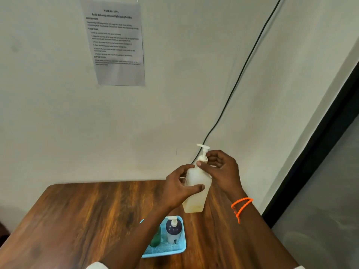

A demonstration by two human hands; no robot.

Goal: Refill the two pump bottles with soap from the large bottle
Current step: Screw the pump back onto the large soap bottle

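A blue tray [145, 254] holding a navy-capped pump bottle [173, 232] and a green bottle [156, 239] sits nearest on the desk [81, 214]. Beyond it, the left hand [179, 188] grips the translucent pump bottle [196, 189] while the right hand [220, 169] pinches its pump collar [202, 159], seemingly unscrewing it. Next, the pump likely needs lifting straight out.

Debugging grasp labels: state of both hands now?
Left hand: gripping the clear pump bottle body.
Right hand: pinching its pump collar.
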